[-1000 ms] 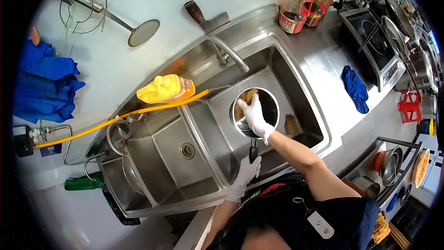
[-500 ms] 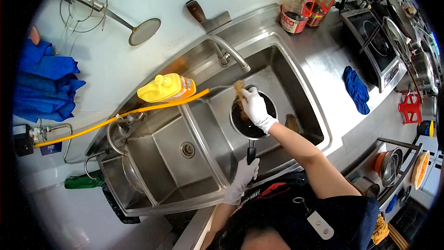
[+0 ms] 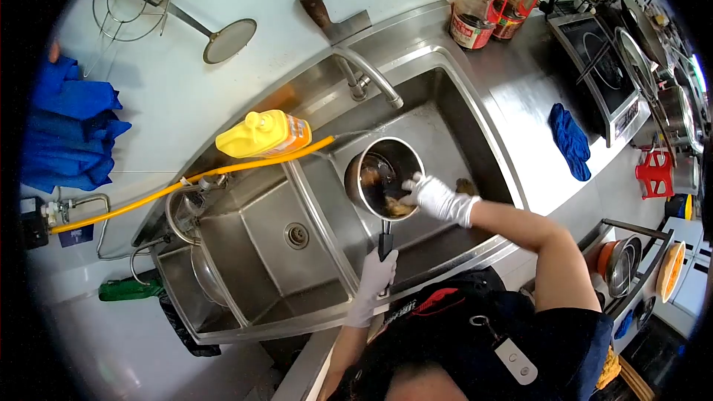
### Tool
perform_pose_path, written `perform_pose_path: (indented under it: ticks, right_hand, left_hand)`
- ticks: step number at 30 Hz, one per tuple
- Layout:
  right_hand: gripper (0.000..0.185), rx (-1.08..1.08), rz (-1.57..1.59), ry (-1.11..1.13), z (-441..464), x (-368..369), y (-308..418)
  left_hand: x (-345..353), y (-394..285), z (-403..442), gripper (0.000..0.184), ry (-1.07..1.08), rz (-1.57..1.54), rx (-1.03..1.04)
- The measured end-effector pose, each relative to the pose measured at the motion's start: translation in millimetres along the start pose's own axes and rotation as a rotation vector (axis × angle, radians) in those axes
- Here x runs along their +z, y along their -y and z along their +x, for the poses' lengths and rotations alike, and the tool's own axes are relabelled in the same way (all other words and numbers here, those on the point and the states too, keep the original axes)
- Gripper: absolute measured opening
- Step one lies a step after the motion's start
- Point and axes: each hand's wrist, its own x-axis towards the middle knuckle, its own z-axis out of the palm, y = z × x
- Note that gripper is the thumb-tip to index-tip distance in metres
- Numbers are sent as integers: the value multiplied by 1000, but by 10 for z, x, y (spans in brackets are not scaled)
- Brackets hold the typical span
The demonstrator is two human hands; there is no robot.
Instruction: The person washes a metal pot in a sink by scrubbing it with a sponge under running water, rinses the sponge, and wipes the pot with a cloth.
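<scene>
Steel pot [image 3: 406, 162], mouth up within the large basin [image 3: 444, 132] of the sink, with dark, wet-looking patches inside; hard to tell whether resting on the basin floor or raised just above it. Best, it seems, to brace the pot firmly by its black handle [image 3: 385, 241] against each push of the brown scrubber [image 3: 399, 209], pressing with the scrubber's flat rather than with bare fingertips. Work the inner wall in overlapping strokes, and reach well down to the bend between wall and floor, probably the easiest part to miss. Turn the pot by the handle rather than over-bending the right wrist. Mind the smooth rim, likely slippery under a wet glove.

Gloved left hand [image 3: 377, 275] at the near side, fingers wrapped narrow round the handle, wrist fairly straight, forearm rising from below. Gloved right hand [image 3: 440, 197] slanting over the pot's right rim, back of the hand upward, fingers partly curled and holding the scrubber against the inside near the handle; exact contact of each fingertip too hidden and blurred to tell. Right elbow bent and set well out to the side, forearm nearly level across the basin.
</scene>
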Motion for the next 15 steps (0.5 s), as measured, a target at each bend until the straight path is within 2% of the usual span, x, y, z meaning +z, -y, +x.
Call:
perform_pose_path:
  ticks: [2,3,4,6,7,8,9,10,12,13,15]
  right_hand:
    - [19,-155,-342,45,117,-317,-291]
    - [20,-182,-392,-91,201,-219,-441]
    - [22,-134,-333,-122,266,-171,-457]
    - [24,-16,-448,16,270,-85,-276]
    - [27,47,-423,210,266,-48,-108]
    - [29,178,-211,248,257,173,23]
    - [28,263,170,221,255,156,200]
    - [31,235,553,129,310,244,250]
    - [32,252,724,-19,306,343,301]
    - [34,218,639,9,275,292,279]
    - [25,181,4,333,189,41,63]
  left_hand:
    - [0,-13,-51,18,24,47,-32]
    - [11,-36,-71,19,36,56,-51]
    - [4,-64,-74,20,47,69,-67]
    - [39,-60,-51,18,3,64,-25]
    - [70,-49,-33,18,-17,59,-4]
    - [99,-25,-17,18,-17,74,-1]
    - [128,5,2,19,-16,90,3]
    - [135,20,13,19,-15,109,7]
    - [116,54,-1,20,-1,133,3]
    - [96,69,-11,20,-10,146,0]
    - [42,118,-24,20,-35,199,11]
